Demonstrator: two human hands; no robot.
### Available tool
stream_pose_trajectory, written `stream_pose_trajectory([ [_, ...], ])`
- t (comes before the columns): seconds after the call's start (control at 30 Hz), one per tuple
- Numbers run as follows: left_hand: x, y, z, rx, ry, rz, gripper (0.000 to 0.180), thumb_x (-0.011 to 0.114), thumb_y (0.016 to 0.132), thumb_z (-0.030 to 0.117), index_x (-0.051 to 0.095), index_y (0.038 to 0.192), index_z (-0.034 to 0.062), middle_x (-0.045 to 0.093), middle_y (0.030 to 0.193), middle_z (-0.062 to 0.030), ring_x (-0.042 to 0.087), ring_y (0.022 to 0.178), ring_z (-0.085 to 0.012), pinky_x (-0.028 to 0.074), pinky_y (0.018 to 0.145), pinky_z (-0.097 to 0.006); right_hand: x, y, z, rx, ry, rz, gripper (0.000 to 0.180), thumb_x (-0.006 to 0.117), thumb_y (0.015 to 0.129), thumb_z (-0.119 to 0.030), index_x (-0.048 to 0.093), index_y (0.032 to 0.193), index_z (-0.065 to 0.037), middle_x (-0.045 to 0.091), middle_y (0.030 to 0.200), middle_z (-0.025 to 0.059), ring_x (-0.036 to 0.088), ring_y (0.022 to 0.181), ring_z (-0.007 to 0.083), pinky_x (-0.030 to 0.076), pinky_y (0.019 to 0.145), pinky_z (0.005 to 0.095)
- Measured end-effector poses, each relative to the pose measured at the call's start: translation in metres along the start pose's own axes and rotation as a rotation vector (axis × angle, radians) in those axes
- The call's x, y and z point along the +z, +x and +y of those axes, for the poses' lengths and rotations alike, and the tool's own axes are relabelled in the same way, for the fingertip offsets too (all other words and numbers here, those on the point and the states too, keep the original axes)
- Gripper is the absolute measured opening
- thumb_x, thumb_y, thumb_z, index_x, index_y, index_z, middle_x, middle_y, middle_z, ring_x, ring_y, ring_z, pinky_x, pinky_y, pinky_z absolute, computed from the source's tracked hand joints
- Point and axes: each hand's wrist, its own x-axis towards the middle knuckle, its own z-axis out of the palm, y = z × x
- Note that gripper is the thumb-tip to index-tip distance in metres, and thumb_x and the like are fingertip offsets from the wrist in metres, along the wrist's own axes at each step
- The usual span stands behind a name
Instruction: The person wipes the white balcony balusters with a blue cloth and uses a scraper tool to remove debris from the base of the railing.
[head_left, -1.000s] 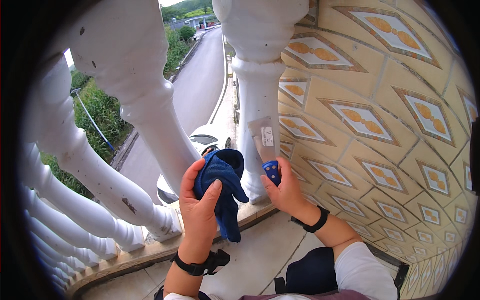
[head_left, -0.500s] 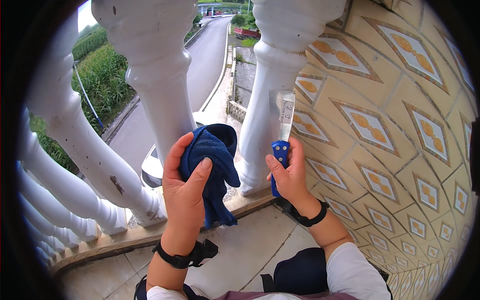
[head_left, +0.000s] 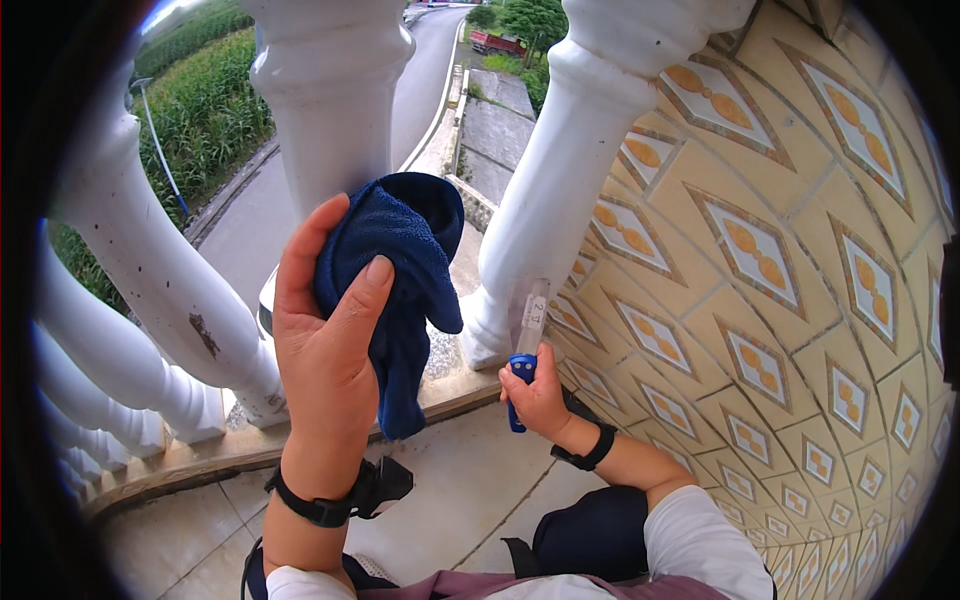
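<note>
My left hand (head_left: pixel 335 330) is closed around a bunched dark blue cloth (head_left: pixel 405 240), thumb on its near side, with a loose end hanging below. The cloth is held up in front of a white baluster (head_left: pixel 335 120); whether they touch I cannot tell. My right hand (head_left: pixel 540 395) grips the blue handle of a putty knife (head_left: pixel 524 362), lower and farther right. Its flat metal blade points upward, near the foot of the rightmost white baluster (head_left: pixel 560 170). A label sits on the blade.
More white balusters (head_left: pixel 180 270), some with chipped dark spots, curve away to the left on a low ledge (head_left: pixel 180 465). A wall of diamond-patterned tiles (head_left: pixel 740 250) rises at the right. Pale floor tiles (head_left: pixel 450 490) lie below. Beyond the railing are a road (head_left: pixel 425 90) and green crops (head_left: pixel 215 120).
My right hand has lowered the putty knife toward the baluster's foot and slightly left. My left hand has moved up and left with the cloth. The view has shifted a little.
</note>
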Motion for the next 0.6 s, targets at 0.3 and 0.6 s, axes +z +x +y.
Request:
stream_pose_trajectory([
  [0.3, -0.001, -0.001, -0.004, 0.002, 0.0, 0.02, 0.042, 0.058, 0.083, 0.001, 0.044, 0.122, -0.0002, 0.058, 0.103, -0.0097, 0.059, 0.092, -0.0143, 0.047, 0.083, -0.026, 0.006, -0.004, -0.003, -0.002, -0.016, 0.03, 0.024, 0.053, 0.087, -0.009, 0.032, 0.099, -0.007, 0.047, 0.077, 0.0033, 0.05, 0.055, 0.0091, 0.044, 0.05, 0.0228],
  [0.6, 0.001, 0.001, -0.006, -0.009, 0.025, 0.001, 0.043, 0.059, 0.082, 0.0, 0.044, 0.122, 0.0006, 0.058, 0.104, -0.0097, 0.058, 0.091, -0.0139, 0.047, 0.082, -0.026, 0.007, 0.0, -0.021, -0.004, -0.012, 0.083, 0.026, 0.055, 0.087, -0.011, 0.032, 0.099, -0.007, 0.046, 0.076, 0.0023, 0.049, 0.055, 0.0084, 0.044, 0.05, 0.022],
])
